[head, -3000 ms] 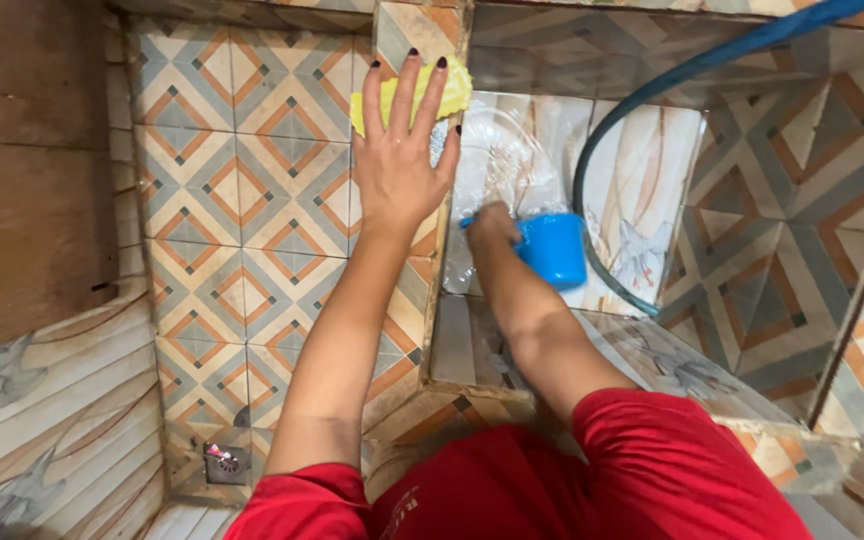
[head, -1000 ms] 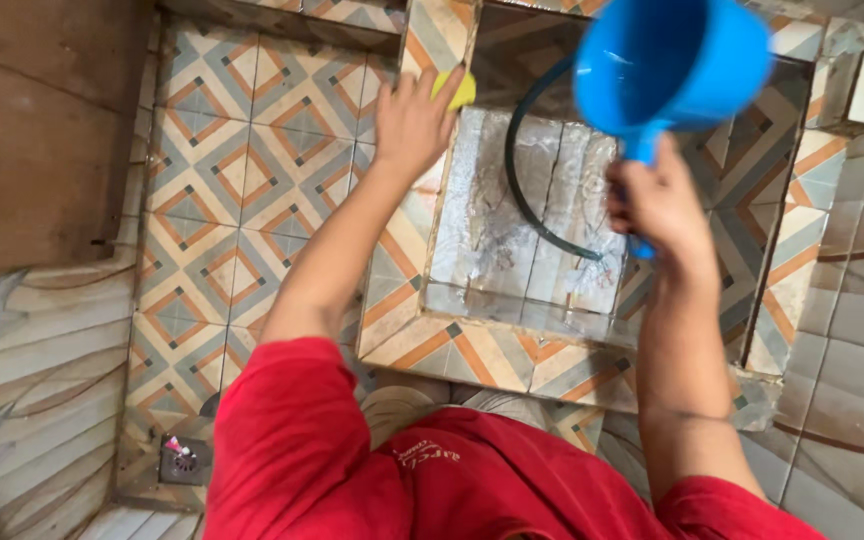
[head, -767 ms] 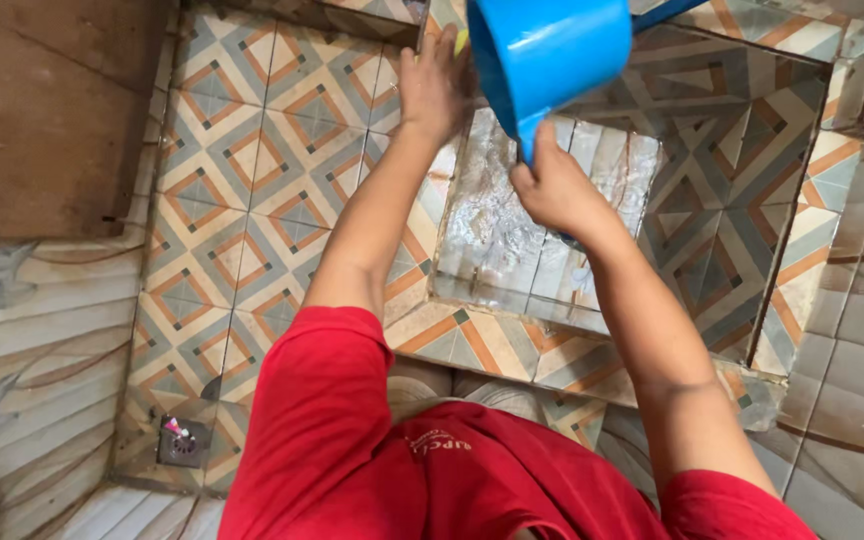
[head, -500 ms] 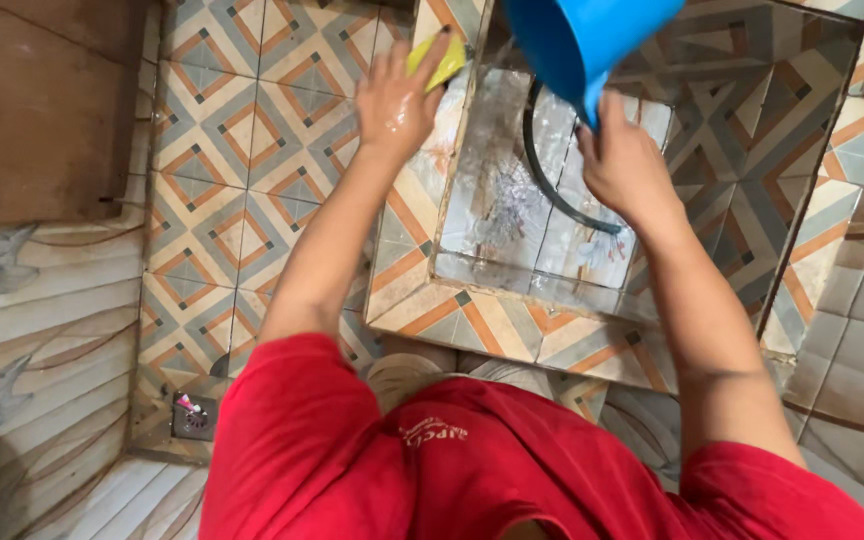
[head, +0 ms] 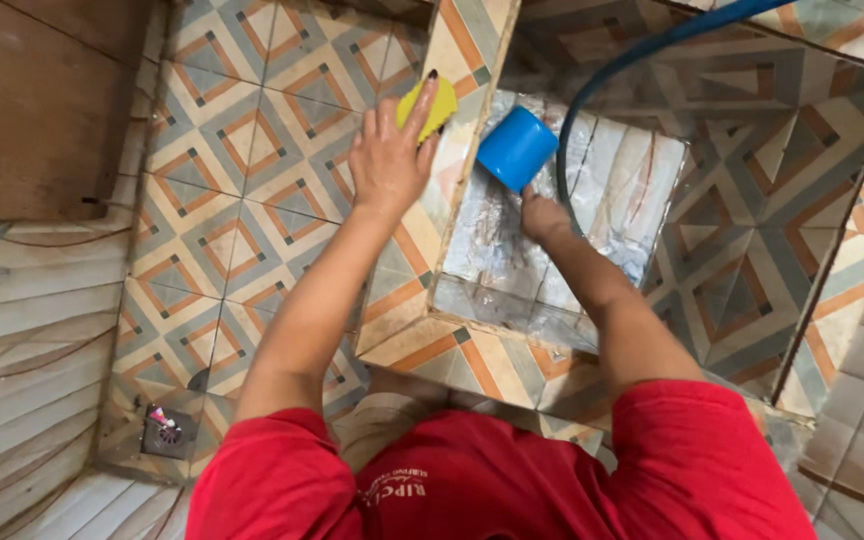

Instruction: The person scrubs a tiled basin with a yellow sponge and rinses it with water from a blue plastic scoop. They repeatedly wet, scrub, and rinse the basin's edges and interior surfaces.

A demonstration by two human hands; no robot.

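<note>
Glossy plastic scoop (head: pixel 517 147), wet tiles (head: pixel 242 190)

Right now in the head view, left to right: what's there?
Floor drain → left hand → yellow sponge → blue cup, held by the right hand → blue hose → tiled basin wall.

**A tiled washroom at home**

We see patterned tiles on the floor (head: pixel 242 190), a tiled water basin (head: pixel 472 365) holding water, a blue hose (head: pixel 602 75) running into it, a floor drain (head: pixel 167 432) and a wooden door (head: pixel 37 100).
</note>
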